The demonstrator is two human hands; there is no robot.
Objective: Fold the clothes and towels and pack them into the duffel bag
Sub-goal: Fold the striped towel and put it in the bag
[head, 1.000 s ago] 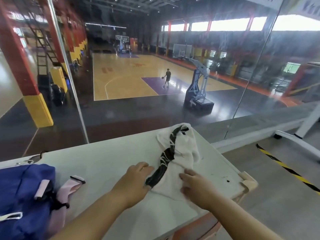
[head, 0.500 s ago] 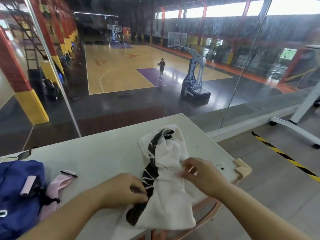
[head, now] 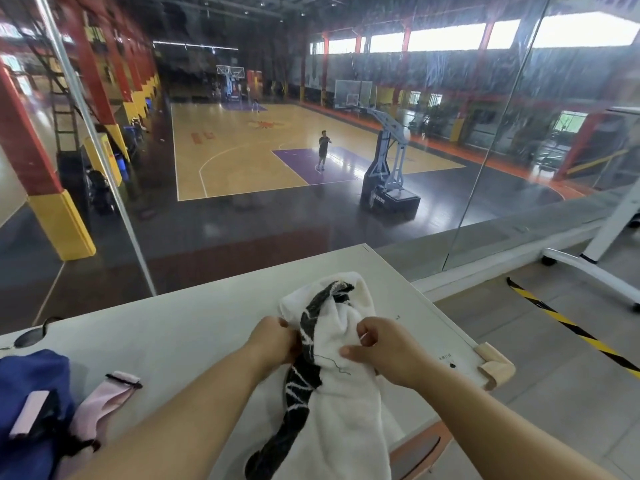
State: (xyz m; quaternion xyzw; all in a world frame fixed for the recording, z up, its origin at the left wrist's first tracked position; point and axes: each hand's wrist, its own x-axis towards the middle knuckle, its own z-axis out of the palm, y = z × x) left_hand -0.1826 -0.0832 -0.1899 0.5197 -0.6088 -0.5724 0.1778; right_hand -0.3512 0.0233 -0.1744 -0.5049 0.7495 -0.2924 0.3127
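Note:
A white towel (head: 349,403) with a black patterned stripe lies bunched on the white table (head: 180,334), its lower end hanging over the near edge. My left hand (head: 273,341) grips the towel's left side by the stripe. My right hand (head: 384,344) pinches the white cloth on the right side. Both hands hold the towel near its middle. The blue duffel bag (head: 31,410) with pink straps (head: 104,400) sits at the table's left end, partly cut off by the frame.
A glass wall stands just beyond the table's far edge, with a basketball court below. A tan corner guard (head: 495,367) caps the table's right corner. Yellow-black floor tape (head: 568,327) and a white wheeled frame (head: 588,271) lie to the right. Sunglasses (head: 27,336) rest at far left.
Both hands went from lying on the towel to gripping it; the towel has been pulled toward me, so its lower end now hangs over the near edge.

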